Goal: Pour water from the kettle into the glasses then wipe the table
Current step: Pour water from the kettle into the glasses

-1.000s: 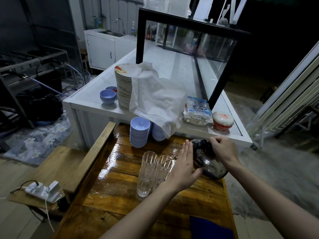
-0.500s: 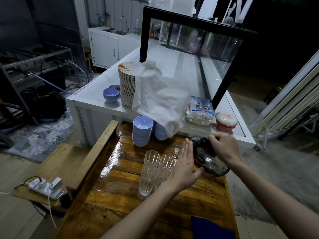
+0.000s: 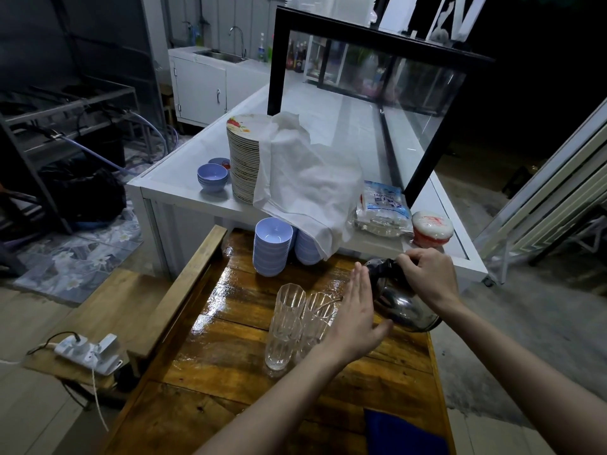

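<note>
A dark shiny kettle (image 3: 399, 302) is tilted to the left above the wet wooden table (image 3: 230, 362). My right hand (image 3: 427, 275) grips its top handle. My left hand (image 3: 353, 315) is flat, fingers straight, pressed against the kettle's left side near the spout. Two tall ribbed glasses stand close together just left of that hand: one (image 3: 284, 326) in front, the other (image 3: 317, 318) partly hidden behind my left hand. A blue cloth (image 3: 399, 433) lies at the table's near right edge.
Two stacks of lilac bowls (image 3: 272, 246) stand at the table's far end. Behind is a white counter (image 3: 177, 188) with a plate stack (image 3: 244, 159), a white cloth (image 3: 305, 182), a packet (image 3: 382, 206) and a lidded tub (image 3: 432, 228). A power strip (image 3: 88, 353) rests on the bench at left.
The kettle and both hands hold nearly the same pose; the view has shifted slightly. The kettle stays tilted toward the glasses.
</note>
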`<state>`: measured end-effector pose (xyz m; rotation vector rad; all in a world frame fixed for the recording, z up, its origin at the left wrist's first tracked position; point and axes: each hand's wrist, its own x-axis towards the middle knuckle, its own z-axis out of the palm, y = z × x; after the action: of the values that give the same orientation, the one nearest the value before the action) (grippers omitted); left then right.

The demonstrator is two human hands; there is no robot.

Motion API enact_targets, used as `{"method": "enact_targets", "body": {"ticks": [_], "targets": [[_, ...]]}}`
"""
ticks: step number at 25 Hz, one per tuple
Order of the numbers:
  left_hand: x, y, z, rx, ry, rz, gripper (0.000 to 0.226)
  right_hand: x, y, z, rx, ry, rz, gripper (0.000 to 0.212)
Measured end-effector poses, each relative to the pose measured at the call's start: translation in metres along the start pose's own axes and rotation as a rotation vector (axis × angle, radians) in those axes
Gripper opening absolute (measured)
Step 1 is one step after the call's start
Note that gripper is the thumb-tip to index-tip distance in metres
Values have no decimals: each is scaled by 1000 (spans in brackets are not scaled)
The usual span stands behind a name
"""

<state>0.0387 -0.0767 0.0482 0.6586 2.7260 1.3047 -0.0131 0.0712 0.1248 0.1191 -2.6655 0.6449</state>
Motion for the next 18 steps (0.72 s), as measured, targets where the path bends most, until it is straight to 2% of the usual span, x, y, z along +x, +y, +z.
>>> {"method": "enact_targets", "body": {"ticks": [18], "targets": [[9, 3, 0, 9, 46, 26, 102, 13, 4, -5, -60, 3, -84, 37]]}}
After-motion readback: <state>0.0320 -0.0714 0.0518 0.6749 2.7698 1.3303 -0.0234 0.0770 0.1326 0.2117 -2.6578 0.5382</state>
